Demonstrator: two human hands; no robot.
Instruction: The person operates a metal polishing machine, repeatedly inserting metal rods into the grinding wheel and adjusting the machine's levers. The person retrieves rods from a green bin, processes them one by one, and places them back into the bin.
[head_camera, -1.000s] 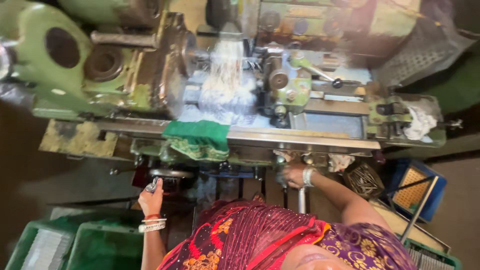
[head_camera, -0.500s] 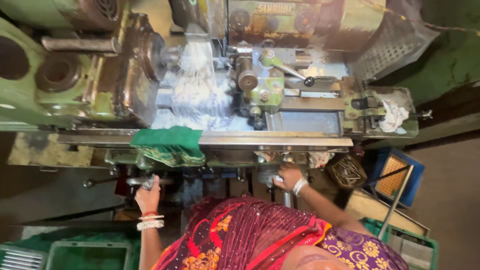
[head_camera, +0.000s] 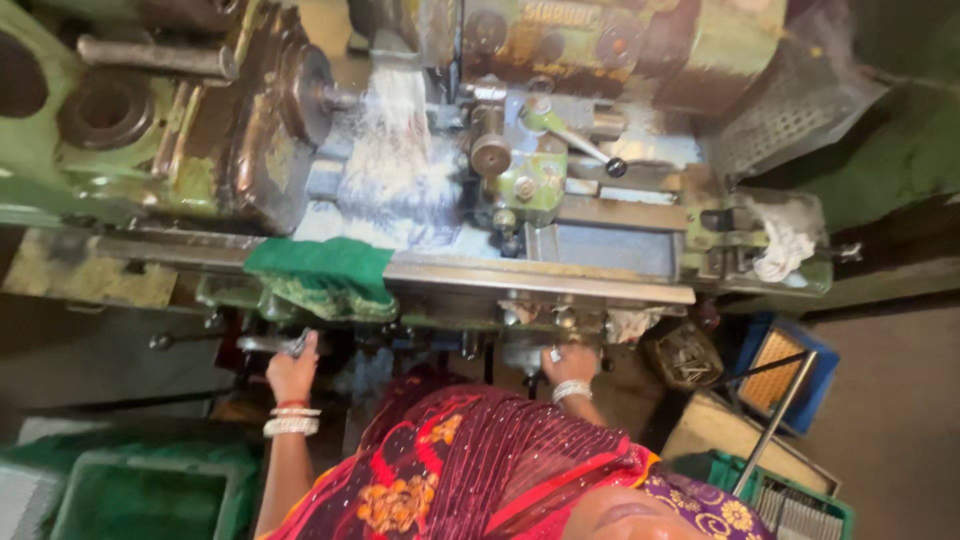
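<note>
The left hand (head_camera: 292, 372) is clamped on a metal handle (head_camera: 268, 343) under the green cloth (head_camera: 318, 275). The right hand (head_camera: 570, 363) grips a handwheel (head_camera: 530, 352) on the lathe (head_camera: 620, 245).

Left hand (head_camera: 292, 372), lower left of frame: arm extended upward, fingers curled closed, bangles at the wrist. Right hand (head_camera: 572, 362), lower centre: fingers curled closed, forearm angled up-left, bracelet at the wrist.

I was looking at a machine workshop: a worn green lathe (head_camera: 420, 150) filled the view, metal shavings (head_camera: 395, 165) heaped on its bed, plastic crates (head_camera: 140, 495) of parts on the floor.
</note>
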